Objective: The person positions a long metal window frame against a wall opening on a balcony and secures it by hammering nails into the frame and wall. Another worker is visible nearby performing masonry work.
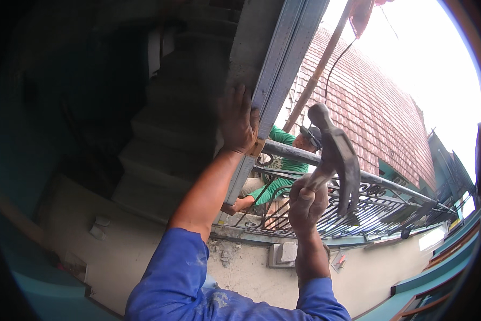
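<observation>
My left hand [237, 120] is raised, its fingers stretched out flat against the wall edge [248, 53]. Alongside it stands a long grey metal channel [286, 67], close to my thumb. A small brown block [256, 147], perhaps wood, sits against the channel near my left wrist. My right hand [306, 207] is closed round the handle of a claw hammer [336, 152]. The dusty head is lifted to the right of the channel, apart from it.
Beyond the channel, a co-worker in green [286, 166] crouches behind a black railing [352, 211], one hand at the channel's lower part. A grey pipe [379, 179] tops the railing. Dark stairs [160, 139] rise at left. A tiled roof [368, 96] lies outside.
</observation>
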